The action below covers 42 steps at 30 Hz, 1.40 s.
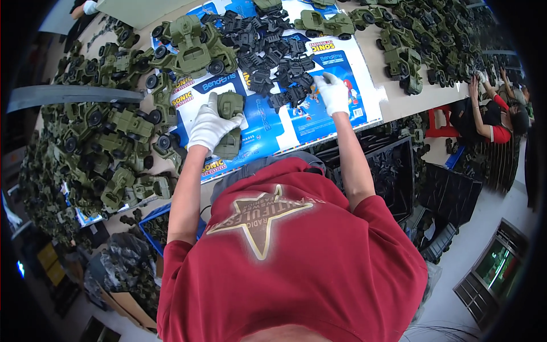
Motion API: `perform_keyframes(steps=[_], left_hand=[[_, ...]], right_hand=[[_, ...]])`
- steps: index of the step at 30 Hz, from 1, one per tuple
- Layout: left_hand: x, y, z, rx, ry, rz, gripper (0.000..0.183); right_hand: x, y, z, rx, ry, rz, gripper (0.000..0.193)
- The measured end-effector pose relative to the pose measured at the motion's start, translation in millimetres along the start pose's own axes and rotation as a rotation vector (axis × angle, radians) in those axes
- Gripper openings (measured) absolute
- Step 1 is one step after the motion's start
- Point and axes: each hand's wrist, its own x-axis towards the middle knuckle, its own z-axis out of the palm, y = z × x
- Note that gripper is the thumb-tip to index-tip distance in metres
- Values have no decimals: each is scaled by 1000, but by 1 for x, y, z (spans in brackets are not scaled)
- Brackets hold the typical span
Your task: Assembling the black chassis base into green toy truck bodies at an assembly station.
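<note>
My left hand [211,126], in a white glove, is closed around an olive-green toy vehicle [230,105] resting on the printed sheet. Its thumb and fingers lie along the vehicle's side and across its middle. To the right, my white-gloved right hand [333,94] reaches to the edge of a pile of small black plastic parts [293,77]. Thumb and forefinger there are apart, and no part shows between them. Under both hands lies a blue and white printed sheet [296,128].
Many green toy vehicles [122,131] crowd the table's left side, and more [404,62] stand at the right. A larger green vehicle [194,48] sits beyond my left hand. Black crates [387,171] stand below the table edge. A co-worker in red [498,119] sits at the far right.
</note>
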Motion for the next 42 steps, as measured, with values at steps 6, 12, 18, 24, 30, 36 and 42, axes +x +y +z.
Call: perform_keyframes(steps=[6,12,18,24,30,36,42], left_hand=[[-2,-7,24,-724,-81,-133,85],[-13,-4,21,-832,-124,-113,71],[-13,-12,21,-898,-180,-92,64],[-29,9,-13,-977,-159,-96,60],[-59,42,-54,-1115,-284,78,66],[-93,66,-80,-1210,-474,128,67],[-97,63,-82,-1220,-478,53,66]], right_hand=[[22,5,16,-30,-356,113,45],[-5,34,-14,379,-159,116,29],[-30,86,-63,-269,-137,-590,21],[-44,18,-61,-364,-20,-411,52],[-26,16,-32,46,-124,-198,46],[-62,-110,-47,1014,-1107,-64,70],[-75,-129,-39,1058,-1224,-19,76]])
